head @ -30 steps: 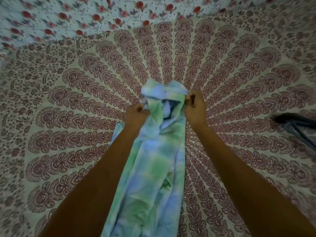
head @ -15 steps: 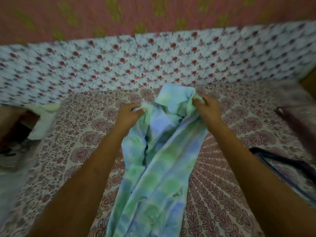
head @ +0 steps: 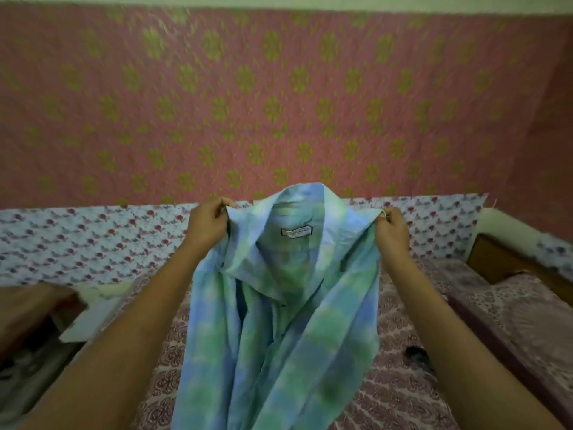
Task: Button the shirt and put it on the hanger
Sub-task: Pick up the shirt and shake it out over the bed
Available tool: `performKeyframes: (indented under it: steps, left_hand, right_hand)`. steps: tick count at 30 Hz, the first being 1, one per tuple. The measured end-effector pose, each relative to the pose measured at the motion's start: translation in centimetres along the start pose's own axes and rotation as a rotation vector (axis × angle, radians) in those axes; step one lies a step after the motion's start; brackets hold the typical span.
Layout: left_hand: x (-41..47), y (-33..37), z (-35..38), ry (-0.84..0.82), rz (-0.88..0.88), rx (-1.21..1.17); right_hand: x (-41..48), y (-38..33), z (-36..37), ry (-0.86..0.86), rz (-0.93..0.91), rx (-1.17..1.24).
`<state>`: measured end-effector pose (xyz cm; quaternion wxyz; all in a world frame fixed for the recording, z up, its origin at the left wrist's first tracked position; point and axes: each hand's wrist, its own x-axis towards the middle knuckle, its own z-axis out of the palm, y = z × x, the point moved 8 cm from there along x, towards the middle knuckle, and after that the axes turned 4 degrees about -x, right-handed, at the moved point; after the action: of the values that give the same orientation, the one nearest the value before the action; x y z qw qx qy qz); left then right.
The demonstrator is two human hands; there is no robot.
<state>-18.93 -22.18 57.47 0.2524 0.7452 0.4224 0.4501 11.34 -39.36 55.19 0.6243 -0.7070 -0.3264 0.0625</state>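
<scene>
A blue and green tie-dye shirt (head: 279, 330) hangs in the air in front of me, its front open and the white neck label facing me. My left hand (head: 207, 226) pinches the shirt at its left shoulder by the collar. My right hand (head: 391, 232) pinches the right shoulder at the same height. The collar stands up between my hands. The shirt's lower part drapes down toward the bed. A dark object (head: 417, 355) on the bed, just right of the shirt and partly behind my right forearm, may be the hanger; I cannot tell.
A bed with a maroon patterned sheet (head: 390, 395) lies below the shirt. A flowered white cloth (head: 93, 240) runs along its far edge under a pink wall with yellow flowers (head: 279, 103). A white object (head: 90, 318) lies at the left, a wooden frame (head: 496, 265) at the right.
Both hands have lifted the shirt higher and spread apart, opening the collar so the label shows. My view has tilted up from the bed to the wall.
</scene>
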Motion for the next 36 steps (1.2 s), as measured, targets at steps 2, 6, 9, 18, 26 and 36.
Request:
performKeyframes:
  steps: [2,6,9,18,26,36]
  left_hand:
    - [-1.9,3.4,-2.4,0.016,0.052,0.049]
    - [-4.9,8.1,-6.7,0.086,0.095,0.077]
    - [-7.1,11.2,-9.1,0.149,0.145,0.068]
    - [-10.8,19.7,-16.4,0.356,0.502,0.031]
    - [-8.7,19.4,-17.9,0.31,0.549,-0.09]
    - [-2.5,3.8,0.1,-0.005,0.271,0.061]
  right_hand:
    - [-2.0,-2.9,-3.1,0.004,-0.04,0.002]
    - [-4.8,-7.5,-7.3,0.004,-0.222,-0.097]
    - [-7.2,-10.9,-9.5,0.029,-0.321,-0.104]
    - [-13.0,-19.4,-15.1,0.32,-0.521,-0.084]
    - [-14.2,-21.7,-14.4,0.429,-0.541,-0.156]
    - [-7.1,-3.0,-6.2,0.204,-0.223,-0.395]
